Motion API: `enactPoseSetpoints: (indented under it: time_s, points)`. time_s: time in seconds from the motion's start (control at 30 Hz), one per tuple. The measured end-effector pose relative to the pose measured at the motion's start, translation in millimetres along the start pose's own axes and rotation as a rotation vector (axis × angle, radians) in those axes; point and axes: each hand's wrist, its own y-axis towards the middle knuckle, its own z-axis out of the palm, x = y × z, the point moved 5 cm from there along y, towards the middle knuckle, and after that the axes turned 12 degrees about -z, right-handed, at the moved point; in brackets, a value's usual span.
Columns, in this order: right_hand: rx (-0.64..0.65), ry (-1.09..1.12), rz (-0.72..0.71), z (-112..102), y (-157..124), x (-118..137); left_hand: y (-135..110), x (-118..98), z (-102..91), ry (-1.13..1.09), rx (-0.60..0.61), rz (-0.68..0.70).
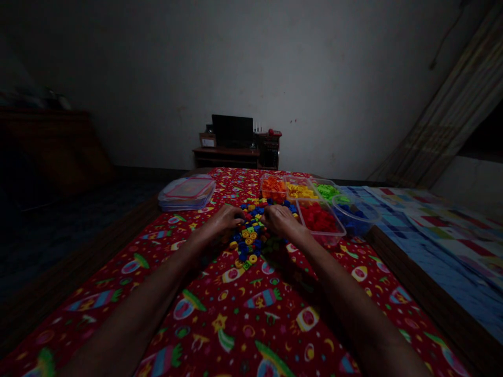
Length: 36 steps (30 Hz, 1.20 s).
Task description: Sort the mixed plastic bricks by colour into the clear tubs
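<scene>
A heap of small mixed-colour plastic pieces [250, 233] lies on a red patterned cloth [243, 314] covering the table. My left hand [223, 221] rests at the heap's left side, fingers curled down into the pieces. At the heap's right side, my right hand [280, 219] also has its fingers bent onto the pieces. The dim light hides whether either hand holds a piece. To the right stand clear tubs sorted by colour: red [320, 219], orange [274, 188], yellow [301, 190], green [329, 191] and blue [356, 215].
A stack of clear lids or flat tubs [187, 192] sits at the far left of the cloth. A blue patterned mat [432, 246] lies to the right. A low shelf with a dark screen [232, 132] stands against the far wall.
</scene>
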Motion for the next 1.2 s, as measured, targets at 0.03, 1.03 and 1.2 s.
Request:
enactPoseSetpoints:
  time_s: [0.03,1.03,1.2]
  points:
    - [-0.003,0.027,-0.017,2,2,4,1,-1,4.8,-0.009,0.0,0.012]
    - [0.322,0.273,-0.126,12,7,21,4,7,2.8,-0.284,0.034,-0.108]
    - [0.154,0.232,-0.054,2,7,10,3,24,-2.6,-0.394,-0.03,-0.169]
